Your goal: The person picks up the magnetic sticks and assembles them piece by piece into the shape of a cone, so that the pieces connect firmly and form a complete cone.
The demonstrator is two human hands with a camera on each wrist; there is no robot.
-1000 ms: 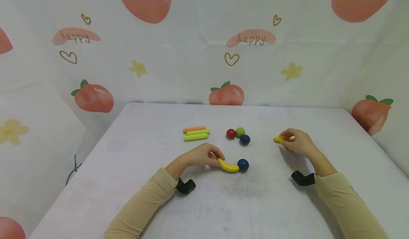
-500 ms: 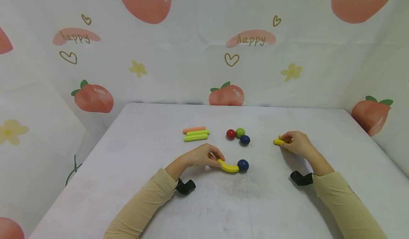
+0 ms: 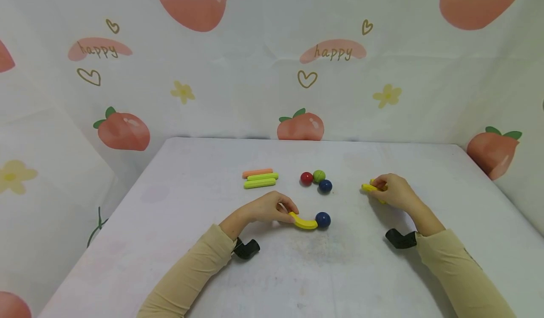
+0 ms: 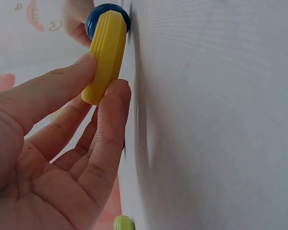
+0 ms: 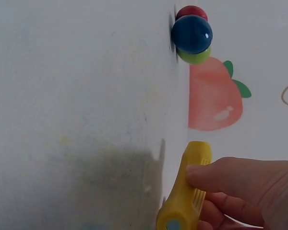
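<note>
My left hand (image 3: pixel 267 207) pinches one end of a curved, ridged yellow stick (image 3: pixel 305 223), banana-like in shape, between thumb and fingers. Its other end meets a glossy dark blue ball (image 3: pixel 323 220); in the left wrist view the ball (image 4: pixel 92 20) is partly behind the stick (image 4: pixel 108 48). Farther right, my right hand (image 3: pixel 396 191) pinches another yellow piece (image 3: pixel 366 187), mostly covered by the fingers. More yellow shows beside and under those fingers, apparently a further piece. In the right wrist view the thumb presses the yellow piece (image 5: pixel 197 152).
Behind my left hand lie an orange stick (image 3: pixel 257 172) and two lime green ridged sticks (image 3: pixel 260 183). A red ball (image 3: pixel 306 178), a green ball (image 3: pixel 319 176) and a second blue ball (image 3: pixel 325 186) cluster at mid-table. A printed cloth backdrop rises behind the white table (image 3: pixel 204 167).
My right hand has shifted slightly toward me and left with its yellow piece, and more yellow shows behind it than a second ago. The left hand keeps its place.
</note>
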